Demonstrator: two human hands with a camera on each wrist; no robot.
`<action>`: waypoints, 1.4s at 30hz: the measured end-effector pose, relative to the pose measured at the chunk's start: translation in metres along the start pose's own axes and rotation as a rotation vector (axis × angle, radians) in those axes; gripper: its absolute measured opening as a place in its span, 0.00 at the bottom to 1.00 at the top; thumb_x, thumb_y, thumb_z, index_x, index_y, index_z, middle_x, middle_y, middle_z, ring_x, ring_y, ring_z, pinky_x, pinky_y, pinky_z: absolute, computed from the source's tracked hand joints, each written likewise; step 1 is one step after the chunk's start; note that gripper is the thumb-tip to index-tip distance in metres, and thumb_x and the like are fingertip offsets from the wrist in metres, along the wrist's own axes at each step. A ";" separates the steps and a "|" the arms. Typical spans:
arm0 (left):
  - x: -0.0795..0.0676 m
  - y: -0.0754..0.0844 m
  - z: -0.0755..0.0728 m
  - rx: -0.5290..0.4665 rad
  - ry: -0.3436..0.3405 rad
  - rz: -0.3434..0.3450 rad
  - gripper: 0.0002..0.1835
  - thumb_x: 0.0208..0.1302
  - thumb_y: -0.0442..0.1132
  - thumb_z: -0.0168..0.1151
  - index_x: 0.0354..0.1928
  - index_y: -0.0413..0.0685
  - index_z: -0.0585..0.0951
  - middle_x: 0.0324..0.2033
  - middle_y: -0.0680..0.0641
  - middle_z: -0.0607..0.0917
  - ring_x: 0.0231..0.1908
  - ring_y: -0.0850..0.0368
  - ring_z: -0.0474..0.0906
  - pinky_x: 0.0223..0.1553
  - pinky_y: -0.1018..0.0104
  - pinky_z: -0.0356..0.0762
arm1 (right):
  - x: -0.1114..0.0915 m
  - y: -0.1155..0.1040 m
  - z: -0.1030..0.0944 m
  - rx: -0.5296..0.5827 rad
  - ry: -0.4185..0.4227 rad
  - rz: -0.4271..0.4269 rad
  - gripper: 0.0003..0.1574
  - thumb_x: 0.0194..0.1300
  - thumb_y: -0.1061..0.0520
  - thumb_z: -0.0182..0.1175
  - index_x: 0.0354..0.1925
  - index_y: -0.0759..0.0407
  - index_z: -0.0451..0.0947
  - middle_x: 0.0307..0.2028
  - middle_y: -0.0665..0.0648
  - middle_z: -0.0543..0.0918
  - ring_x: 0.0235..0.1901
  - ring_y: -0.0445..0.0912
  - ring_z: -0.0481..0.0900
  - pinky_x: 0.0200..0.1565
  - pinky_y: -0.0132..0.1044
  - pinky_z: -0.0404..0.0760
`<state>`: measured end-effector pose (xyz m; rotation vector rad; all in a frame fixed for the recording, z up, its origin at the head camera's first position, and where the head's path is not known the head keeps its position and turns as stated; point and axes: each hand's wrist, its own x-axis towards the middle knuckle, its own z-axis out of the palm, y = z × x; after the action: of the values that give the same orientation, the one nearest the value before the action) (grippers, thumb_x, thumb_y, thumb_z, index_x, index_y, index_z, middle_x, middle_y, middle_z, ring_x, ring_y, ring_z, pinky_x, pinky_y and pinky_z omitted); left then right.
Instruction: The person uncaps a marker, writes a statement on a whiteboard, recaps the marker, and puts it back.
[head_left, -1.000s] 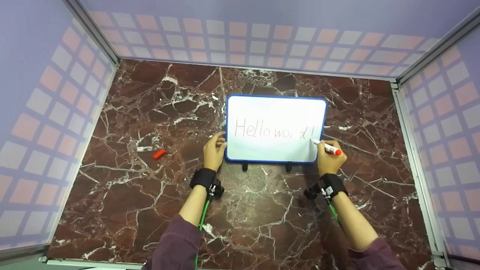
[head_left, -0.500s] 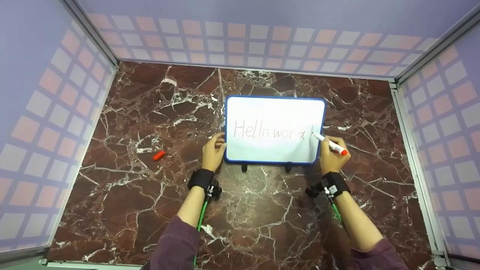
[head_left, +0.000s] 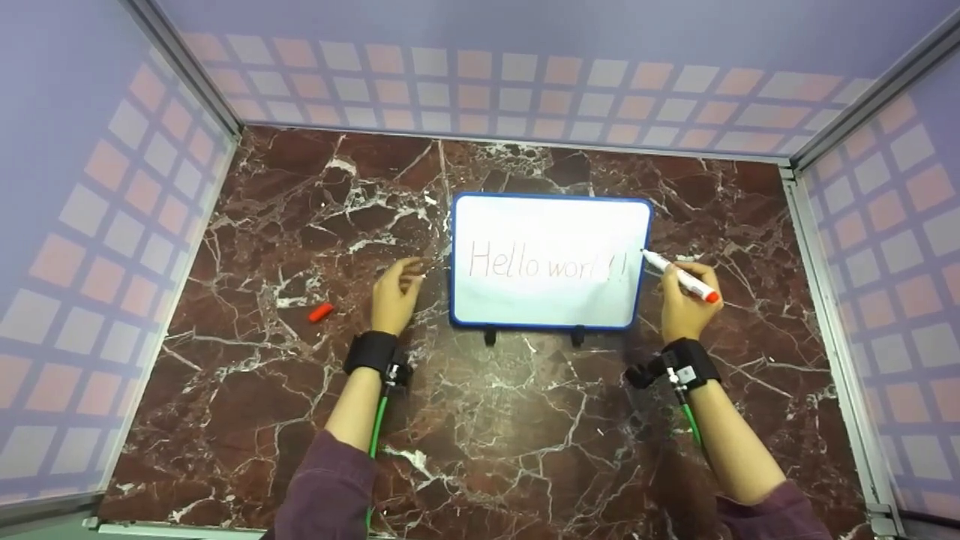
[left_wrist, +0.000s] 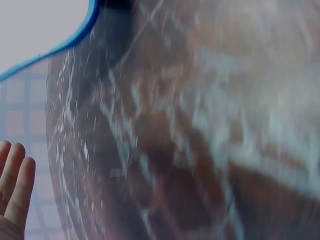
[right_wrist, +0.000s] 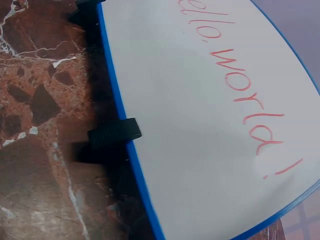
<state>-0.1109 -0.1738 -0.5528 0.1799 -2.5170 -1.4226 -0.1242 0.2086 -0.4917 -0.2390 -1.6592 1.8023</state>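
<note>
A whiteboard with a blue frame stands at the middle of the table, with red handwriting "Hello, world!" across it. My right hand pinches a white marker with a red end, its tip at the board's right edge. Left of the board, my left hand is apart from the frame, its fingers loosely bent and holding nothing. In the left wrist view a few of its fingers show below the board's corner. A red marker cap lies on the table farther left.
Black feet hold the board's lower edge. The dark red marbled table is bounded by walls with pink and white squares at the back and both sides. Green cables run from both wrist cameras along the forearms.
My left hand has let go of the board's left edge and moved left. My right hand has drawn the marker off the writing, to the right and slightly up.
</note>
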 end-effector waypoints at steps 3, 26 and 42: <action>0.004 -0.006 -0.014 0.059 0.022 0.011 0.17 0.58 0.30 0.59 0.50 0.38 0.77 0.42 0.37 0.84 0.41 0.44 0.82 0.46 0.56 0.80 | 0.002 0.000 -0.002 0.049 -0.008 0.013 0.03 0.51 0.71 0.59 0.25 0.66 0.76 0.17 0.49 0.78 0.12 0.38 0.74 0.15 0.25 0.73; -0.015 -0.072 -0.094 0.450 0.103 -0.275 0.19 0.57 0.35 0.58 0.50 0.34 0.76 0.47 0.30 0.78 0.51 0.35 0.69 0.56 0.45 0.67 | 0.010 0.022 -0.011 0.167 0.015 0.002 0.10 0.53 0.74 0.55 0.23 0.62 0.76 0.12 0.52 0.77 0.11 0.44 0.73 0.12 0.29 0.73; -0.023 -0.074 -0.094 0.524 0.045 -0.277 0.14 0.58 0.34 0.59 0.44 0.31 0.77 0.44 0.29 0.77 0.50 0.34 0.70 0.55 0.45 0.68 | 0.010 0.020 -0.013 0.186 0.007 0.016 0.03 0.55 0.70 0.57 0.25 0.71 0.76 0.15 0.53 0.79 0.12 0.40 0.76 0.15 0.28 0.75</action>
<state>-0.0645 -0.2846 -0.5727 0.6647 -2.8546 -0.7866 -0.1312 0.2255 -0.5098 -0.1766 -1.4777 1.9512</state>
